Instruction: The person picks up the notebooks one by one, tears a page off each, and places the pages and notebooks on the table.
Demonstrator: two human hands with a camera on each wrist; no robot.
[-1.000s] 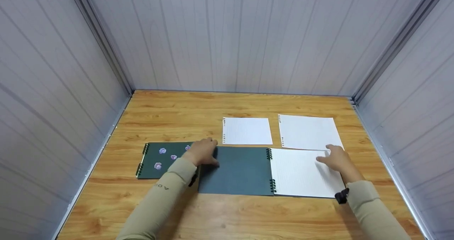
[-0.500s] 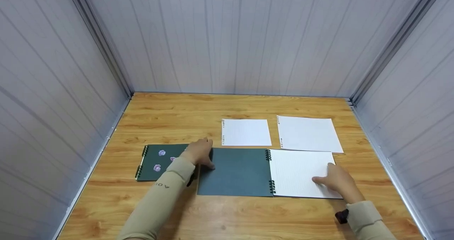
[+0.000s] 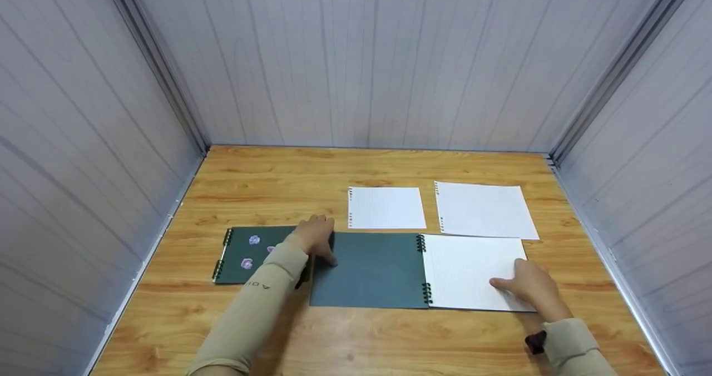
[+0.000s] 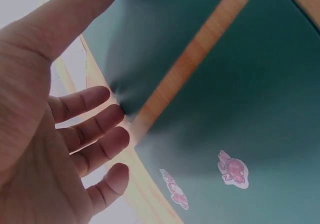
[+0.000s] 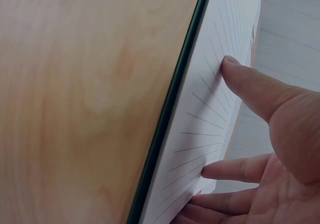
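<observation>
An open spiral notebook lies flat, its plain green inside cover [image 3: 372,270] on the left and white lined page [image 3: 467,270] on the right. My left hand [image 3: 313,237] rests at the cover's far left corner. Its thumb touches the cover, and its other fingers are loosely bent along the far edge in the left wrist view. My right hand [image 3: 531,288] rests on the lined page near its right edge, thumb and fingers spread apart. Left of this notebook lies a closed green spiral notebook [image 3: 236,251] with flower stickers, partly hidden by my left hand and sleeve.
Two loose sheets with punched left edges lie behind the open notebook: a smaller lined one [image 3: 386,208] and a larger one [image 3: 485,212]. Pale panel walls [image 3: 345,59] enclose the wooden table [image 3: 267,170] at the back and sides.
My right hand has come down toward me onto the lined page, from near its far right corner. My left hand has stayed almost in place.
</observation>
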